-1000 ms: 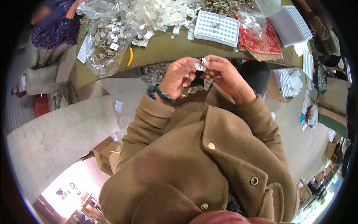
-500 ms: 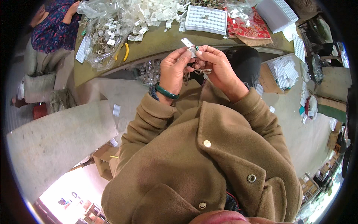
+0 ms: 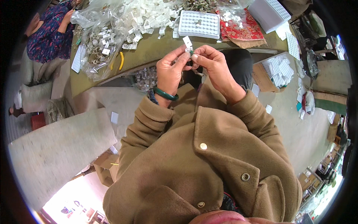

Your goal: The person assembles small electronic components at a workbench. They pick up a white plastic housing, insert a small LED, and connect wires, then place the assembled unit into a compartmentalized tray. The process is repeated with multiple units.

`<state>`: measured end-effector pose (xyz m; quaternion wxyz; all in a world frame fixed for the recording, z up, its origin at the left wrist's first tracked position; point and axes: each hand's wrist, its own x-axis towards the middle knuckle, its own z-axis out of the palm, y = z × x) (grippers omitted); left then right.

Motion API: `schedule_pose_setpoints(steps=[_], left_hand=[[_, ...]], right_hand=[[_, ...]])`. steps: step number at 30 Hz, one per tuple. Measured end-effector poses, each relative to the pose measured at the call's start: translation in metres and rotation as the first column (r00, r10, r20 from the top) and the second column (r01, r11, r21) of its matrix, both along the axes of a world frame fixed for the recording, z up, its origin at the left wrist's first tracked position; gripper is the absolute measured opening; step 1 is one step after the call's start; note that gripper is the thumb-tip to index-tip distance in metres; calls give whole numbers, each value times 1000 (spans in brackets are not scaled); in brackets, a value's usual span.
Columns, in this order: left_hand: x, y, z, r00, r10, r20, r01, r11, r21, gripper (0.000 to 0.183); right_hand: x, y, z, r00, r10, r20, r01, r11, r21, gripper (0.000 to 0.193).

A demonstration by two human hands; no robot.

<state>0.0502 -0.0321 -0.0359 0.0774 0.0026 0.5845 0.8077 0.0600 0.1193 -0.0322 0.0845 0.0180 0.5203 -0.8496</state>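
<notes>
My left hand [image 3: 169,72], with a dark green bangle [image 3: 165,94] at the wrist, pinches a small white plastic case [image 3: 187,42] whose flat lid-like piece sticks up. Close against it, my right hand [image 3: 218,71] has thumb and forefinger closed on a tiny green piece [image 3: 191,53]. Brownish thin wires [image 3: 197,72] hang below the fingers. Both hands meet just in front of the table's near edge, above my lap. The fingertips partly cover how the green piece and the case fit together.
On the table [image 3: 156,52] lie a heap of white plastic pieces [image 3: 149,16], a clear bag [image 3: 95,41] of wired parts, yellow-handled pliers [image 3: 121,61], a white grid tray [image 3: 198,33] and a red patterned cloth [image 3: 242,31]. A cardboard box [image 3: 265,78] stands right. Another person [image 3: 50,41] is at the far left.
The whole view has shifted slightly, the table sliding left. My right fingers have come in closer over the green piece at the white case, and the wires hang lower.
</notes>
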Motion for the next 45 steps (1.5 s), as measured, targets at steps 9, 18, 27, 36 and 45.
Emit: schedule_pose_setpoints(steps=[9,18,27,36,45], left_hand=[[-6,10,3,987,-49,-153,9,968,-253,30],[-11,12,13,985,-58,163,84,983,-161,25],[-14,5,20,865,-235,443,76,935,347,28],[-11,4,18,768,-297,567,-151,777,612,27],[-21,0,8,669,-389,634,-248,687,683,26]], right_hand=[[-17,8,-2,1000,-18,-5,18,999,36,2],[-8,20,8,998,-27,63,20,994,104,14],[-6,21,0,995,-93,21,95,960,-262,15],[-4,9,-2,994,-96,45,105,906,-410,16],[-8,18,-13,991,-105,82,114,988,-109,8]])
